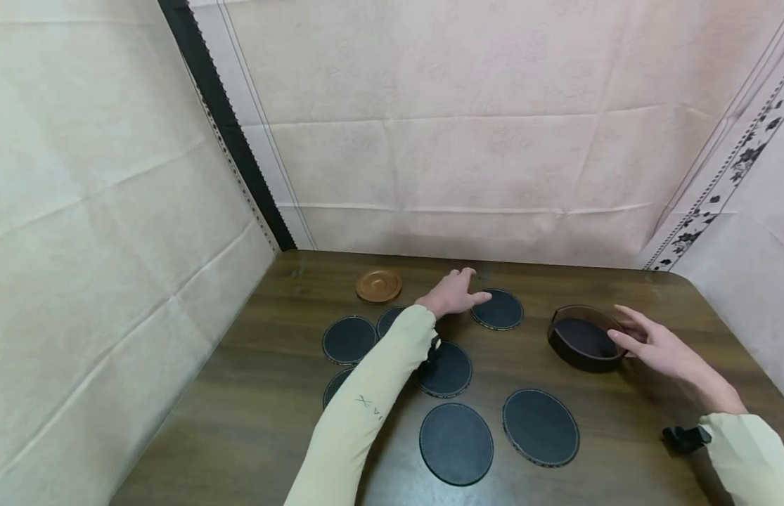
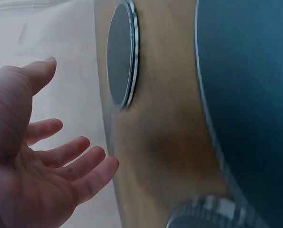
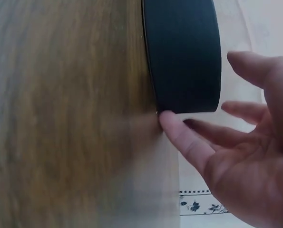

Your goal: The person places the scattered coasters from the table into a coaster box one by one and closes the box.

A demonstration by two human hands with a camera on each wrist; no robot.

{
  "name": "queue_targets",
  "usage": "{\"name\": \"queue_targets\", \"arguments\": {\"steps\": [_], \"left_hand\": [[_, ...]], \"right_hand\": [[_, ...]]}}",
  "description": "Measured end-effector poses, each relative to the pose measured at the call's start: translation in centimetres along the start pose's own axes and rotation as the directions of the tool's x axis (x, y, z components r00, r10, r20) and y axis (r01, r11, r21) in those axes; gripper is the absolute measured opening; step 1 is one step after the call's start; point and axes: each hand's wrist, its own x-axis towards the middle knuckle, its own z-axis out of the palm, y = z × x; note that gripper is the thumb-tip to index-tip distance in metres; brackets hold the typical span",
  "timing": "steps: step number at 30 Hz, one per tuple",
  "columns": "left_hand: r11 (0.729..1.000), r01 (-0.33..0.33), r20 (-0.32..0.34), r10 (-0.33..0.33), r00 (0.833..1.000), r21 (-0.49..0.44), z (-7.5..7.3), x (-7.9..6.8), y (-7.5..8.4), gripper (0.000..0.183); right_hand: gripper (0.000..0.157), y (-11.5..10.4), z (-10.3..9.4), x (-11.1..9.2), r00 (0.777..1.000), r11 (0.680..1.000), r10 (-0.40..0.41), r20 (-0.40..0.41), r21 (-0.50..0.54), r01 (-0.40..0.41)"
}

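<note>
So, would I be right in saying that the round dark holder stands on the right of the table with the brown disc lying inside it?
Not quite: the brown disc is not inside the round dark holder but lies on the table near its far edge, as the head view shows. The holder does stand on the right of the table.

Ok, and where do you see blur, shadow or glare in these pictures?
Head view: mostly crisp, soft shadow beneath the right hand on the brown wooden table; left wrist view: the large, round, dark leather-look disc at the right edge looks soft; right wrist view: wood grain smeared, pale sheen low down, the black, round, open-topped holder clearer-edged.
</note>
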Motion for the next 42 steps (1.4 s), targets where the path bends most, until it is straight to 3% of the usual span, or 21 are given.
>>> {"name": "queue_targets", "arguments": {"steps": [7, 15, 18, 27, 35, 42], "left_hand": [[0.999, 0.033, 0.025, -0.033, 0.999, 0.026, 2.1, 0.4, 1.7, 0.073], [0.981, 0.033, 0.074, -0.047, 0.996, 0.191, 4.1, 0.8, 3.4, 0.084], [0.976, 0.052, 0.058, -0.066, 0.996, 0.212, 4.5, 1.0, 3.7, 0.087], [0.934, 0.133, 0.038, -0.154, 0.987, 0.332, 4.8, 0.9, 4.5, 0.088], [0.942, 0.201, -0.036, -0.199, 0.979, 0.269, 4.8, 1.2, 4.2, 0.096], [0.942, 0.224, -0.099, -0.205, 0.974, 0.251, 3.8, 1.1, 3.6, 0.073]], "right_hand": [[0.071, 0.8, -0.4, -0.4, 0.999, 0.997, -0.025, 0.03, 0.069, 0.023], [0.068, 1.5, -0.6, -1.0, 0.997, 0.992, -0.057, 0.059, 0.119, 0.049], [0.071, 1.6, -0.7, -1.0, 0.997, 0.99, -0.045, 0.069, 0.14, 0.035], [0.075, 1.8, -0.9, -0.8, 0.997, 0.99, -0.017, 0.07, 0.142, 0.007], [0.074, 1.8, -0.9, -0.8, 0.998, 0.984, -0.028, 0.062, 0.175, 0.017], [0.073, 2.0, -0.9, -0.8, 0.998, 0.985, -0.021, 0.061, 0.17, 0.011]]}}
